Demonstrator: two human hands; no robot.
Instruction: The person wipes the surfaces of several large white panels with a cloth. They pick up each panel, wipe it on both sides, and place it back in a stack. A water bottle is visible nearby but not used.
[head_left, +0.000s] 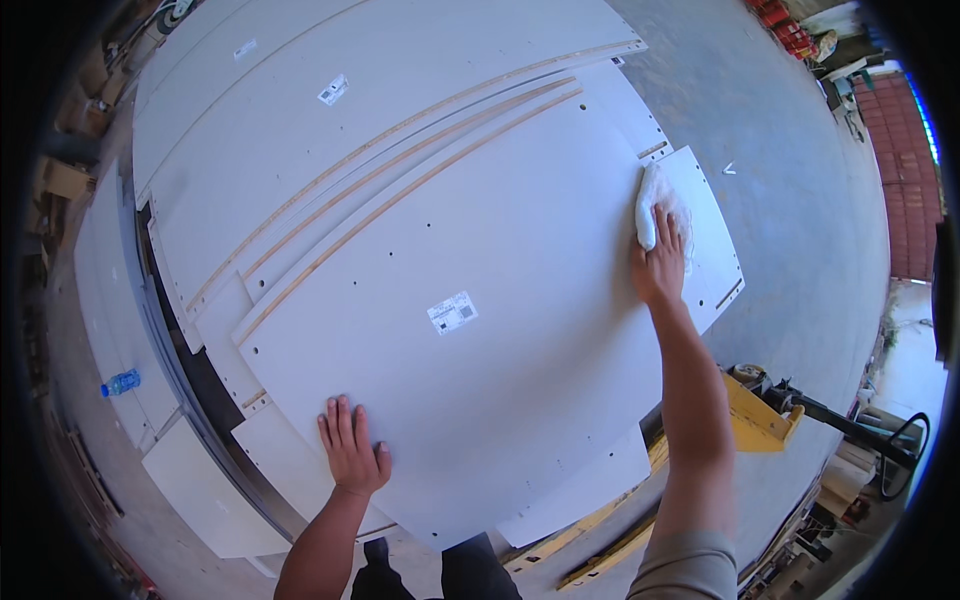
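A large white board [520,220] with drilled holes and a raw brown edge lies flat before me, on top of a stack of similar boards. My left hand [352,450] rests palm down on its near left part, fingers stretched out and holding nothing. At the board's right edge, my right hand [663,262] presses on a bunched white cloth [652,195], with its fingers over the cloth. Part of the cloth is hidden under that hand. A printed paper label [453,312] sticks to the middle of the board.
More white boards [400,60] lie beyond. Yellow pallet jack [755,415] parts with a black handle stand at the right, its forks reaching under the stack. A blue water bottle [120,382] lies on boards at the left. Cardboard boxes [65,180] line the far left.
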